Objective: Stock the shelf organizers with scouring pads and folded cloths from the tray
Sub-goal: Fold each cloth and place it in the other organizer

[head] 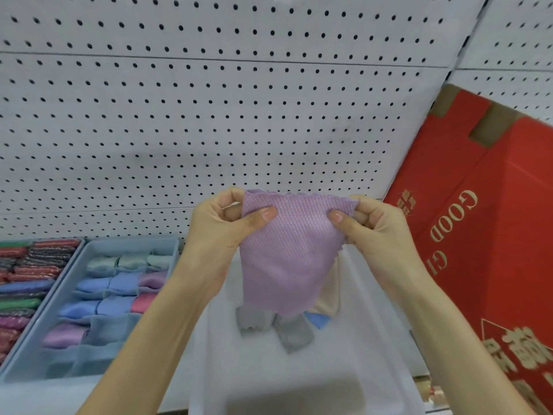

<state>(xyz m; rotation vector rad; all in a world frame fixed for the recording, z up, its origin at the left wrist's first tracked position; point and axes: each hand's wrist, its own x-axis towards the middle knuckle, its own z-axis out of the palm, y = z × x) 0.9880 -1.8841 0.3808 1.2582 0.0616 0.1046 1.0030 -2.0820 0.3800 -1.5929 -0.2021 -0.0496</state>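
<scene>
A purple cloth (287, 250) hangs spread in the air above the white tray (368, 339). My left hand (221, 223) pinches its upper left corner and my right hand (374, 226) pinches its upper right corner. In the tray below lie two grey cloths (275, 324), a blue cloth (318, 320) and a beige cloth (327, 298), partly hidden behind the purple one. To the left stands a blue divided organizer (98, 357) holding several folded cloths in green, blue, pink and purple. Further left, a second organizer holds several coloured scouring pads (27, 274).
A white pegboard (209, 115) forms the back wall of the shelf. A large red cardboard box (484, 229) with gold lettering leans at the right, close to the tray. The front compartments of the blue organizer hold nothing.
</scene>
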